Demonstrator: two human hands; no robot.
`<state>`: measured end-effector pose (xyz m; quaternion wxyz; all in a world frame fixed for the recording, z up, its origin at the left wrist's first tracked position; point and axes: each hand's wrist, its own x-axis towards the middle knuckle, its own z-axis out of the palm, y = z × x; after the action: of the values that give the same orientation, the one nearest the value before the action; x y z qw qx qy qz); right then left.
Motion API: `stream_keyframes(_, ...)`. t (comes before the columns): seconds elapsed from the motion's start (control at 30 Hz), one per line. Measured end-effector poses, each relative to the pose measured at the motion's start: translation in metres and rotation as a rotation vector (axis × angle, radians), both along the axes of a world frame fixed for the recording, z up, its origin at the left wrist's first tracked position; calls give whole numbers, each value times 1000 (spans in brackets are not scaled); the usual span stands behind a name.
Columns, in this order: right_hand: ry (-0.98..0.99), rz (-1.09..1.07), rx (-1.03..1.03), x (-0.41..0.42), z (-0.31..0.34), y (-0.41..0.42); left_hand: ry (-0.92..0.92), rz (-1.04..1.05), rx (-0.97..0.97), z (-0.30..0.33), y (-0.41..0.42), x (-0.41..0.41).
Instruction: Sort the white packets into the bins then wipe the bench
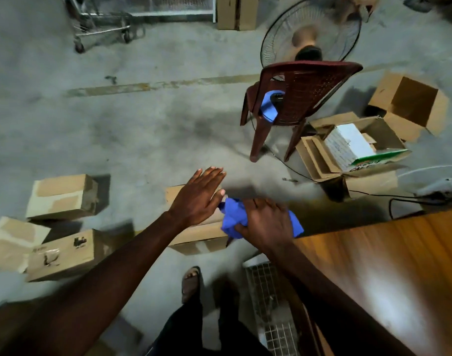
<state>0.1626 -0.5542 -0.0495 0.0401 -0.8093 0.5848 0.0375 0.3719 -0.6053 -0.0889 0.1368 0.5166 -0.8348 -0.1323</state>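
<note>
My right hand [264, 219] grips a bunched blue cloth [231, 219] just off the left corner of the wooden bench [386, 253], over the floor. To its left my left hand [199, 195] is held flat with straight fingers, thumb close to the cloth, holding nothing. An open cardboard box [320, 160] on the floor at the right holds white packets [345, 143]. No packets lie on the visible part of the bench.
Several closed cardboard boxes [63, 196] lie on the concrete floor at the left, and another [194, 235] sits beneath my hands. A dark red plastic chair [296, 98] and a running fan [309, 32] stand ahead. A wire rack [268, 291] stands beside the bench. My foot [191, 283] is below.
</note>
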Motion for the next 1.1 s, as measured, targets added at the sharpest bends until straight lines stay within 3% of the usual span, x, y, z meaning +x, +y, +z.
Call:
stream_keyframes(0.1,-26,29,147,37,-21,-32,4,77,39,-21,-6,36)
stream_keyframes(0.23,-78,95,189,78,-70,-63,-33,150,82,-59,-9,80)
stream_keyframes(0.63,74,267,387,139,-242,-109,-100,137,178,-154,-20,128)
stream_keyframes(0.87,-9,230,128,131,-240,-72,-98,133,255,-144,-19,134)
stream_keyframes(0.97,15,215,335,131,-263,-59,-85,127,279,-144,-15,130)
stream_keyframes(1.1,90,321,446,127,-317,-69,-72,136,292,-154,-5,128)
